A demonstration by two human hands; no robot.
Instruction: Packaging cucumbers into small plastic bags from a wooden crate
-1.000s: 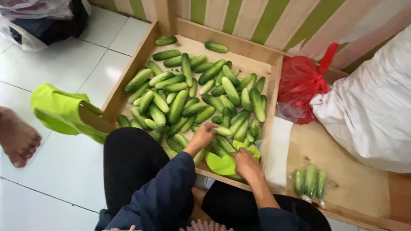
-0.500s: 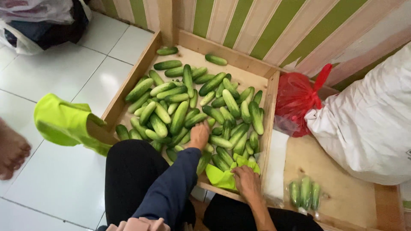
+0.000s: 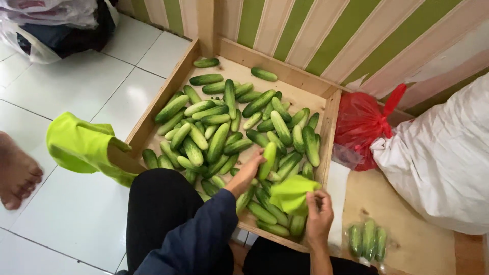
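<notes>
Only the head view is given, looking down at a wooden tray (image 3: 175,84) heaped with cucumbers. Since a second ago both hands have come up off the pile. The left hand (image 3: 248,168), which half a second ago lay flat on the heap near the tray's front edge, now grips one cucumber (image 3: 268,159) by its lower end and has tipped it nearly upright, its top clear of the others; the fingers are closed round it. The right hand (image 3: 320,213), which was pressed low on a lime-green bag (image 3: 291,193) at the tray's front right corner, has lifted that bag, pinching its edge between thumb and fingers, so the bag now stands bunched and raised just right of the held cucumber rather than lying flat. Judging by this, one cucumber has been picked out and the bag is being brought up next to it; the two are close but not touching as far as can be seen, and whether the bag's mouth is open cannot be told. Right of the tray, on the wooden board, lies a clear packet of cucumbers (image 3: 368,238), with a red bag (image 3: 362,125) and a white sack (image 3: 443,163) behind it. Left of the tray a second green bag (image 3: 81,145) hangs over the rim, and a bare foot (image 3: 18,173) rests on the tiled floor.
</notes>
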